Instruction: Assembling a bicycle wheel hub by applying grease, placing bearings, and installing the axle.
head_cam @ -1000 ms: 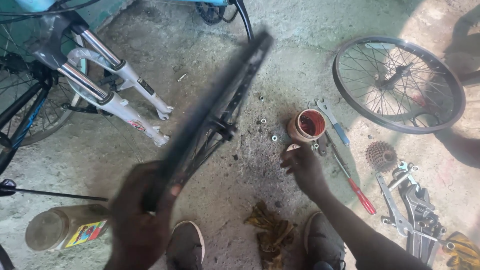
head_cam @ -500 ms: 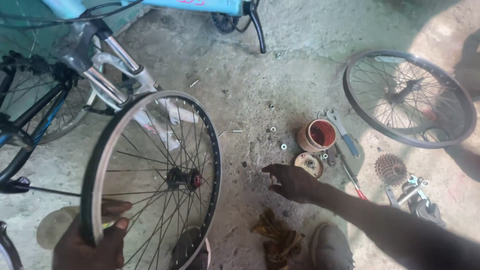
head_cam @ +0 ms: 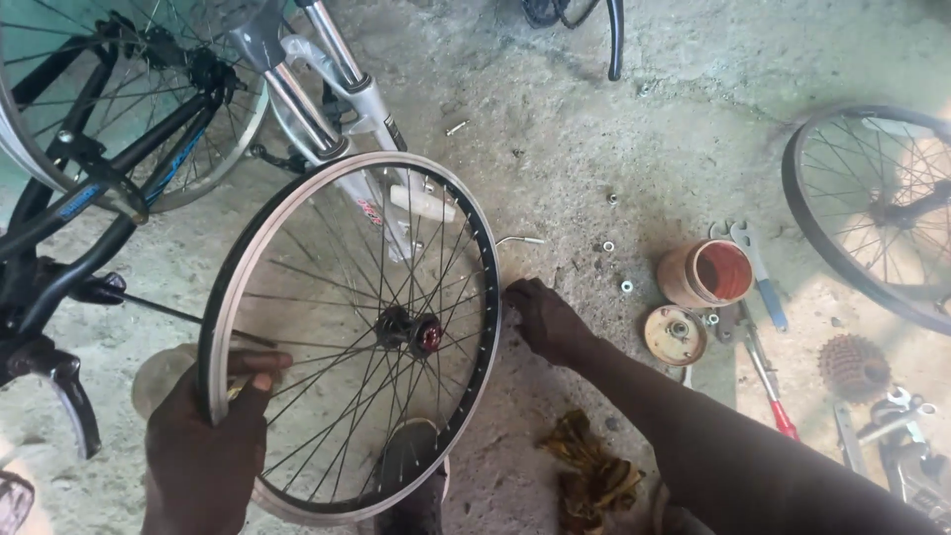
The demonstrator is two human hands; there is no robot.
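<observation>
A bare spoked bicycle wheel (head_cam: 349, 337) with a silver and black rim stands tilted in front of me, its hub (head_cam: 411, 332) near the middle. My left hand (head_cam: 213, 436) grips the rim at its lower left. My right hand (head_cam: 547, 319) rests at the rim's right edge, fingers curled against the concrete floor; I cannot tell whether it holds anything. My shoe (head_cam: 411, 476) shows through the lower spokes.
A bicycle frame with a white suspension fork (head_cam: 342, 109) and another wheel (head_cam: 129, 109) stands at the upper left. Right of my hand lie nuts (head_cam: 626, 286), an orange tub (head_cam: 705, 272), its lid (head_cam: 676, 335), spanners (head_cam: 758, 267), a sprocket cluster (head_cam: 852, 365), another wheel (head_cam: 877, 213) and a rag (head_cam: 594, 476).
The wheel has swung from edge-on to facing me and shifted right. My right hand moved left from beside the orange tub to the rim's edge.
</observation>
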